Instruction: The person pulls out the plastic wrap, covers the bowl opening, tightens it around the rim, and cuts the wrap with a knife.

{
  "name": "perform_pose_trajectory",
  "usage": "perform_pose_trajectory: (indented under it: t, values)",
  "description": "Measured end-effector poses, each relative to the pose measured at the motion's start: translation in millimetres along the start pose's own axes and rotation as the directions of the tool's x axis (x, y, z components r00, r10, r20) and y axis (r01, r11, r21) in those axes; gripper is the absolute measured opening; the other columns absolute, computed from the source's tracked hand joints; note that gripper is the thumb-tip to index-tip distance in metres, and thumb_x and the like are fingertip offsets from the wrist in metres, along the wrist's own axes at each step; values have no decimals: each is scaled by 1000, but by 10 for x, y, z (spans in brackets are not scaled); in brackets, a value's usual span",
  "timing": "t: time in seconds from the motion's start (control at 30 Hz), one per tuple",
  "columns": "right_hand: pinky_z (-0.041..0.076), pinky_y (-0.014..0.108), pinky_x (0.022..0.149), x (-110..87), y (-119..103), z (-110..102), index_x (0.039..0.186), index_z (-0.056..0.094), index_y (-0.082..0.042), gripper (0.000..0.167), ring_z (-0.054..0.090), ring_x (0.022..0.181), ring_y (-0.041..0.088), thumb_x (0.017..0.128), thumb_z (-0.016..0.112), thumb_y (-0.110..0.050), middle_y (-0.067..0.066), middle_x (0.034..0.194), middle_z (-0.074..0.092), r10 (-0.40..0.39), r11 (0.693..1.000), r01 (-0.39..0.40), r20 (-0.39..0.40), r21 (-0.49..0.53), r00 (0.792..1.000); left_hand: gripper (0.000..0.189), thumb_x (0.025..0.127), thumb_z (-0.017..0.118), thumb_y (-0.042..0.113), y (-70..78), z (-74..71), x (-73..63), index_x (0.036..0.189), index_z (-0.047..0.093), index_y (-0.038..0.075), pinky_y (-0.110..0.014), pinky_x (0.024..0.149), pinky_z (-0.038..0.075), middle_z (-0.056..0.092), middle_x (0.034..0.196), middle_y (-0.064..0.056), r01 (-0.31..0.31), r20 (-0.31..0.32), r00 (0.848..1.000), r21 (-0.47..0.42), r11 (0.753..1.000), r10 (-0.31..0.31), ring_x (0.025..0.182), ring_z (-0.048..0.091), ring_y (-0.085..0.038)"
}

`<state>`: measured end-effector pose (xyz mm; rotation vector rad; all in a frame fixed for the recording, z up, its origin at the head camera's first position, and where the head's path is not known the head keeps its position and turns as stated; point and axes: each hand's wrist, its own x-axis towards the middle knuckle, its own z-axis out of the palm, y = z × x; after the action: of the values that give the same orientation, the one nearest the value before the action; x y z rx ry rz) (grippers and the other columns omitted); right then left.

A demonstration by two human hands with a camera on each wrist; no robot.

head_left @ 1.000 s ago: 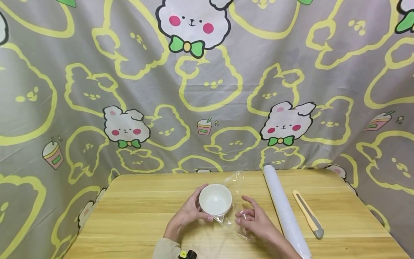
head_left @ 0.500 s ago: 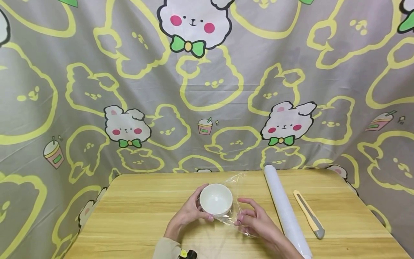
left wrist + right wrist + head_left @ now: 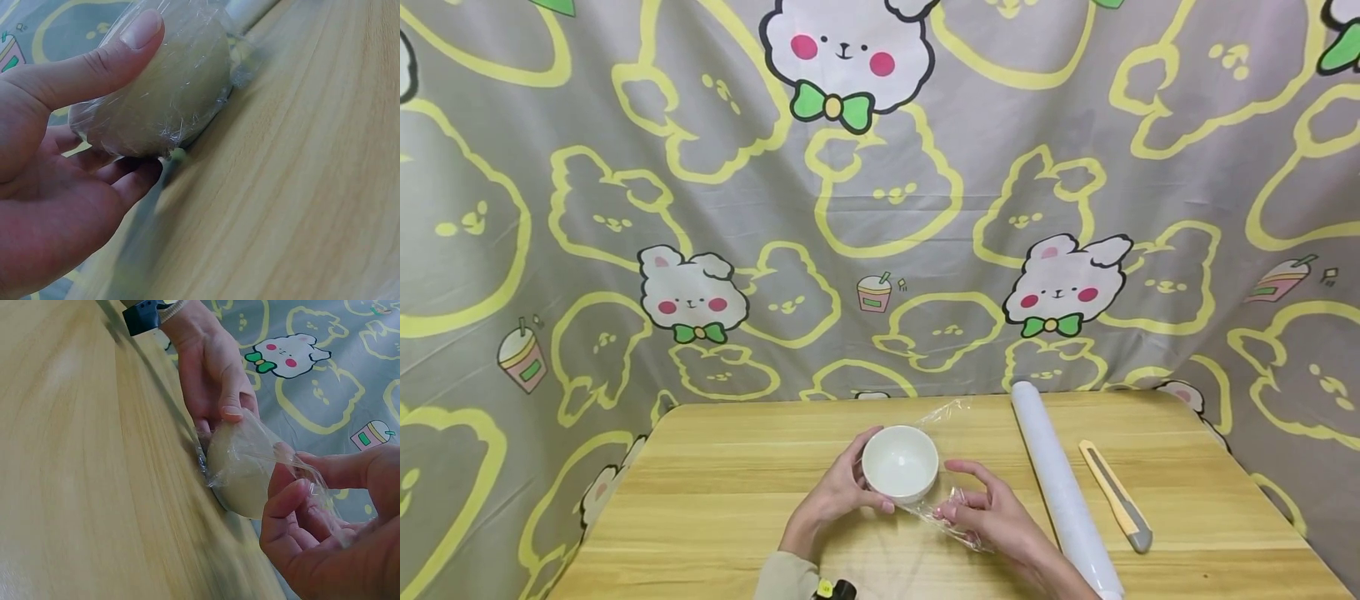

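Note:
A small white bowl [image 3: 900, 463] stands at the front middle of the table, with its mouth facing the head camera. My left hand [image 3: 841, 487] grips it from the left, thumb along the near side and fingers beneath. Clear cling film [image 3: 187, 100] lies creased over the bowl's outer wall in the left wrist view. A loose corner of the film [image 3: 951, 408] sticks out behind the bowl. To the right, my right hand [image 3: 992, 512] pinches another loose part of the film, which stretches from the bowl to the fingers in the right wrist view.
A long roll of cling film [image 3: 1060, 483] lies just right of my right forearm. Beyond it is a yellow and grey utility knife [image 3: 1115, 497]. The wooden table [image 3: 722, 467] meets a patterned grey curtain [image 3: 775, 208] at the back and sides.
My right hand has shifted slightly left toward the bowl, drawing the film in, and the film's spread on the right has narrowed. The left hand and bowl stay put.

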<state>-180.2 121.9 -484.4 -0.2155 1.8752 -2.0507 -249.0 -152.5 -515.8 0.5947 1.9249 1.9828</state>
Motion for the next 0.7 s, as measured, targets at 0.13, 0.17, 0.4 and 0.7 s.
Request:
perform_pose_trajectory:
  t: [0.13, 0.17, 0.4, 0.7]
  values:
    - [49, 22, 60, -2, -12, -11, 154, 29, 3, 73, 69, 83, 18, 94, 70, -7, 18, 101, 75, 8, 1000, -8, 10, -8, 1000, 116, 64, 87, -17, -8, -9, 5, 159, 23, 0, -31, 109, 45, 33, 157, -26, -10, 1, 1000, 1, 1000, 10, 142, 38, -46]
    - [48, 22, 60, -1, -10, -14, 154, 29, 2, 73, 68, 82, 18, 94, 70, -7, 17, 100, 75, 12, 1000, -12, 10, -10, 1000, 116, 64, 87, -17, -12, -12, 6, 159, 23, 0, -31, 109, 45, 33, 157, -26, -12, 2, 1000, 3, 1000, 12, 142, 38, -45]
    - [49, 22, 59, 19, 107, -31, 153, 29, 2, 73, 69, 81, 20, 93, 70, -4, 17, 101, 74, 24, 1000, -24, 7, 10, 1000, 118, 65, 88, -15, -5, -10, 2, 160, 20, 0, -31, 110, 44, 34, 156, -26, -12, 10, 1000, 24, 1000, 12, 141, 40, -44]
    - [48, 20, 54, 52, 244, 42, 149, 32, 6, 69, 71, 79, 19, 92, 70, 1, 17, 97, 75, 4, 1000, -4, -47, -14, 999, 120, 66, 89, -11, -6, -14, 0, 160, 15, -2, -32, 112, 43, 33, 157, -27, -11, 22, 1000, 36, 999, 10, 141, 40, -45]
